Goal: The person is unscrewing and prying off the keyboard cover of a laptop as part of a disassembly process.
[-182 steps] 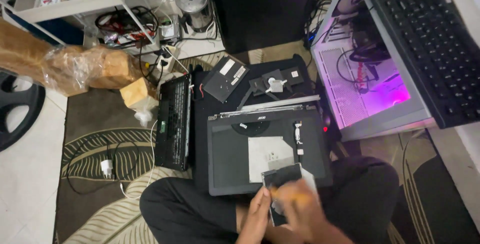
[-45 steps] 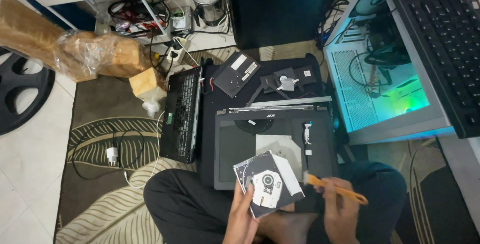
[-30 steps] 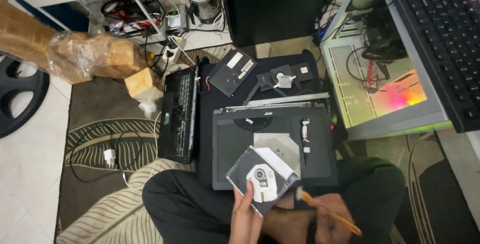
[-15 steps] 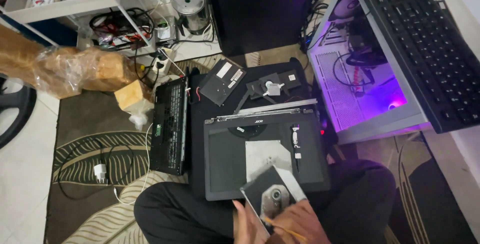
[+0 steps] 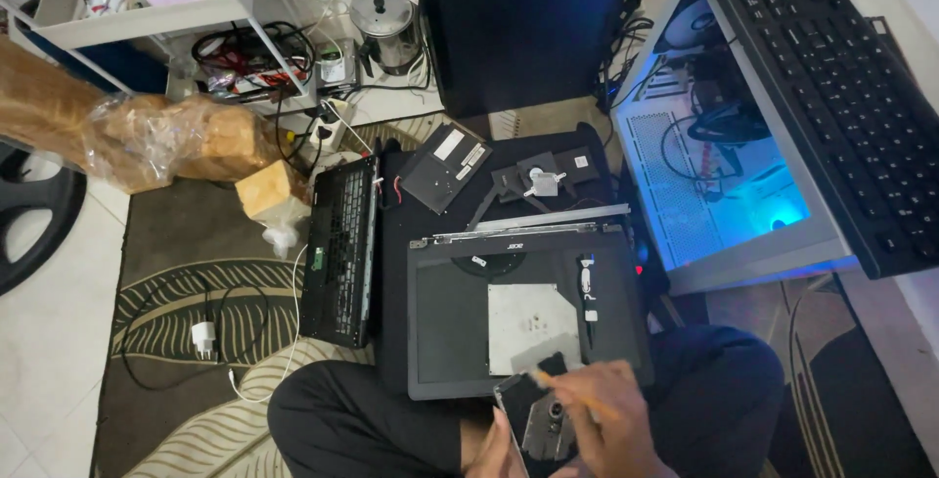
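L hand (image 5: 494,444) grips optical drive (image 5: 538,419); R hand (image 5: 611,419) pinches, prob., a brush (image 5: 572,395).

Optical drive (image 5: 540,419) now lower and closer to body vs 1.5 s ago, when it sat over the laptop base (image 5: 528,307). Right hand (image 5: 608,417) moved in over the drive w/ the brush (image 5: 567,392); earlier it was off to the right. Left hand (image 5: 494,449) dropped to frame bottom. PC case (image 5: 729,175) glow went purple to blue.
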